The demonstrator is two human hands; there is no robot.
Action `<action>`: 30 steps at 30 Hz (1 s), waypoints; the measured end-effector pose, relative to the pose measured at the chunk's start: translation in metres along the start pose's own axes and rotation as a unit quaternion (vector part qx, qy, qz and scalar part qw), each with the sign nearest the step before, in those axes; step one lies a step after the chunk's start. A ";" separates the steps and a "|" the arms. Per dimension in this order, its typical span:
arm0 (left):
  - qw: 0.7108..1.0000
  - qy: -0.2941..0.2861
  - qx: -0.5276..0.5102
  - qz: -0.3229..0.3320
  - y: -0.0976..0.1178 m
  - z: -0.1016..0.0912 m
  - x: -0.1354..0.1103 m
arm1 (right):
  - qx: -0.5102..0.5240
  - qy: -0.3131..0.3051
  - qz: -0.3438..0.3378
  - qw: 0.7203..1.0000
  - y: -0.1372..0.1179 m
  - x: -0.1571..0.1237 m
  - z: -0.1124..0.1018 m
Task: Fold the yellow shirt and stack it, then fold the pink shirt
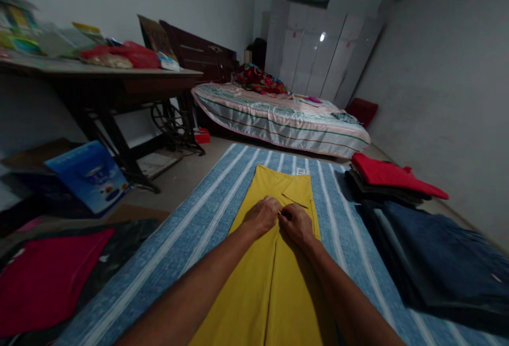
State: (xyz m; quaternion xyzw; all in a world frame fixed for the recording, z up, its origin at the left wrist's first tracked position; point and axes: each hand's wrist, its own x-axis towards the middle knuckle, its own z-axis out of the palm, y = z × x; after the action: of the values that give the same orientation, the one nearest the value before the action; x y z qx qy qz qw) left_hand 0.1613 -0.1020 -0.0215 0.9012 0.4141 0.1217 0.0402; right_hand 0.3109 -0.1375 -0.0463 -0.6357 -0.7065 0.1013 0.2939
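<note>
A pair of yellow trousers (254, 277) lies stretched out lengthwise, its waist end away from me. My left hand (265, 213) is closed, its fingertips pinching the fabric near the crotch. Right beside it, my right hand (295, 221) is closed on the same spot from the other side, the fingertips of both hands nearly touching. A pocket-like slanted edge shows just beyond my right hand. Under the trousers is a blue cloth with white stripes (214, 202). What exactly sits between the fingertips is too small to make out.
Folded jeans (433, 256) and a stack topped by a red garment (392, 171) lie at the right. A pink-red garment (51, 277) is at the left, near a blue box (89, 176). A sewing-machine table (131, 78) and a bed (278, 118) stand farther back.
</note>
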 end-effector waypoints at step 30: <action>0.999 0.006 -0.009 0.039 -0.016 0.007 -0.015 | 0.048 0.004 -0.082 0.995 0.016 -0.021 -0.014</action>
State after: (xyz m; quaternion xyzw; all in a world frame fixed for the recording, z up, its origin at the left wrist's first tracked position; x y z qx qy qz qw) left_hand 0.1419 -0.1028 -0.0336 0.9156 0.3773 0.1327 0.0412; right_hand 0.3325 -0.1581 -0.0496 -0.5613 -0.7492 0.1082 0.3347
